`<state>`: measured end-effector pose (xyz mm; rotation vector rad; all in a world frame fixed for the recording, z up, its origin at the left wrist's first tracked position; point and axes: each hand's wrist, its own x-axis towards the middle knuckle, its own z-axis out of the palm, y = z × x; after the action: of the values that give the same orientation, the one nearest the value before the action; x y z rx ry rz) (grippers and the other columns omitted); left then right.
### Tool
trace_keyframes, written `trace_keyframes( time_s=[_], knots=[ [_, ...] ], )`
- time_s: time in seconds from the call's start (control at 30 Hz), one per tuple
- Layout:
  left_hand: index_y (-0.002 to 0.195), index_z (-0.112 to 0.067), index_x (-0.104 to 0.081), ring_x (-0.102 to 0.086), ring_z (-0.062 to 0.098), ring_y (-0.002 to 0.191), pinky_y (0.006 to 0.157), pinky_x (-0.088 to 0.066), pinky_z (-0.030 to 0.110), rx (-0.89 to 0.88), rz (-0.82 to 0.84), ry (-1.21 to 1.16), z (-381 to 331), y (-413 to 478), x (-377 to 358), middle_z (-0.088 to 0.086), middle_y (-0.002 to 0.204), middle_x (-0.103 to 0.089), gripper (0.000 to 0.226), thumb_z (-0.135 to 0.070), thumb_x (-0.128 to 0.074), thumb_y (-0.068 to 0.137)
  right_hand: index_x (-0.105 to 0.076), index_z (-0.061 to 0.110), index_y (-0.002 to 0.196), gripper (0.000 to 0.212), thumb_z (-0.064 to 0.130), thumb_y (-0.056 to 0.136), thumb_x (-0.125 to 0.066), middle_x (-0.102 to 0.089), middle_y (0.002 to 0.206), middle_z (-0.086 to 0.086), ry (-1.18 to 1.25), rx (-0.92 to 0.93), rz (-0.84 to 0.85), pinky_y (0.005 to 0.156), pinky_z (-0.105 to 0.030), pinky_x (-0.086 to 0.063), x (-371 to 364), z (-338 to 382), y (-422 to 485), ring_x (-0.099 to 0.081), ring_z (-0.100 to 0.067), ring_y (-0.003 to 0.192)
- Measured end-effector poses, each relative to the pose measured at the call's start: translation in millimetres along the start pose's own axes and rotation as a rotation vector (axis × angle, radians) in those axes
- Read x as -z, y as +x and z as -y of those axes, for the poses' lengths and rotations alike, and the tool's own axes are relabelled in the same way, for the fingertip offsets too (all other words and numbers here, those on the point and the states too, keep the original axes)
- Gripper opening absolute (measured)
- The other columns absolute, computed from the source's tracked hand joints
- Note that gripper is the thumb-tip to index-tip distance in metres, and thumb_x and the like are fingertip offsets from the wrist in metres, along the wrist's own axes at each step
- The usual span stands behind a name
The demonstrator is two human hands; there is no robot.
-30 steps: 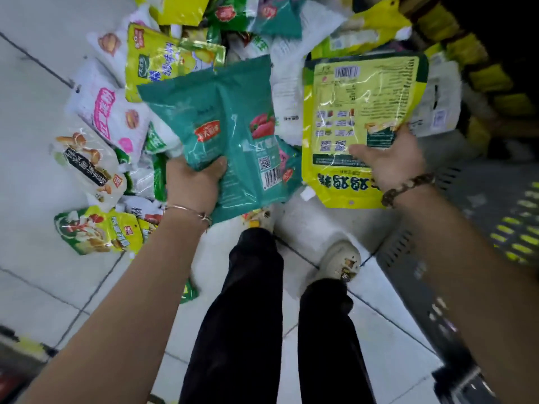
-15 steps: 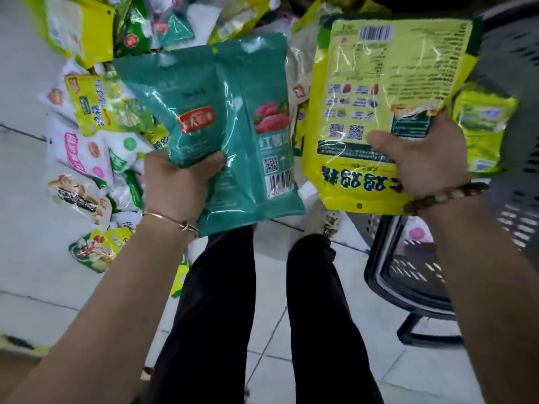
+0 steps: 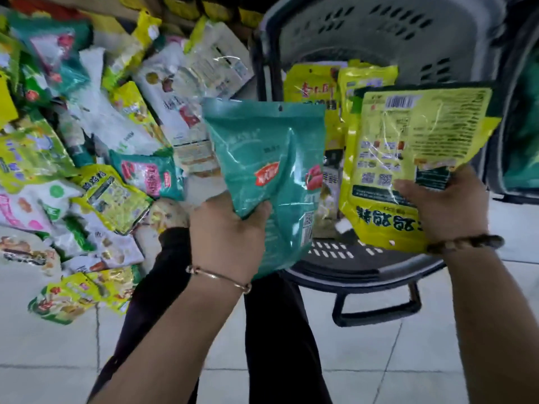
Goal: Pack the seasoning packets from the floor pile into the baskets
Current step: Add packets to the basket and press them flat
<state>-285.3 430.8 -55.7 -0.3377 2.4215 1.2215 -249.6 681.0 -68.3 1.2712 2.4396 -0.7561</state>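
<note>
- At the grey slotted plastic basket (image 3: 379, 33), the left hand (image 3: 227, 237) curls its fingers round a glossy teal seasoning packet (image 3: 262, 158).
- Alongside, the right hand (image 3: 446, 205) grips a yellow barcode-printed packet (image 3: 408, 135).
- Left of them, mixed packets (image 3: 116, 196) lie piled on the tiled floor (image 3: 379, 360).

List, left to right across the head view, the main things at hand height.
Floor pile of mixed seasoning packets, teal plastic packet in the left hand, yellow plastic packet in the right hand.
</note>
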Motion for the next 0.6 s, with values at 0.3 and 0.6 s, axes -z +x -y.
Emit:
trace_keyframes(
  time_s=[0.3,0.6],
  knots=[
    [0.081,-0.002,-0.058,-0.060,0.040,0.089,0.063,-0.031,0.028,0.183,0.179,0.333,-5,-2,-114,0.022,0.090,-0.066,0.019,-0.020,-0.059,0.089,-0.050,0.004,0.107,0.053,0.041,0.076,-0.073,-0.060,0.109,-0.020,-0.156,-0.139,0.095,0.066,-0.036,-0.035,-31,-90,56,-0.056,-0.038,0.097],
    [0.112,-0.005,-0.062,-0.059,0.031,0.101,0.069,-0.034,0.022,0.547,0.194,0.147,34,19,-195,0.014,0.108,-0.066,0.028,-0.005,-0.052,0.086,-0.052,0.011,0.110,0.046,0.033,0.077,-0.074,-0.062,0.114,-0.012,-0.114,-0.080,0.262,0.072,-0.031,-0.038,-86,-126,88,-0.058,-0.032,0.102]
  ],
)
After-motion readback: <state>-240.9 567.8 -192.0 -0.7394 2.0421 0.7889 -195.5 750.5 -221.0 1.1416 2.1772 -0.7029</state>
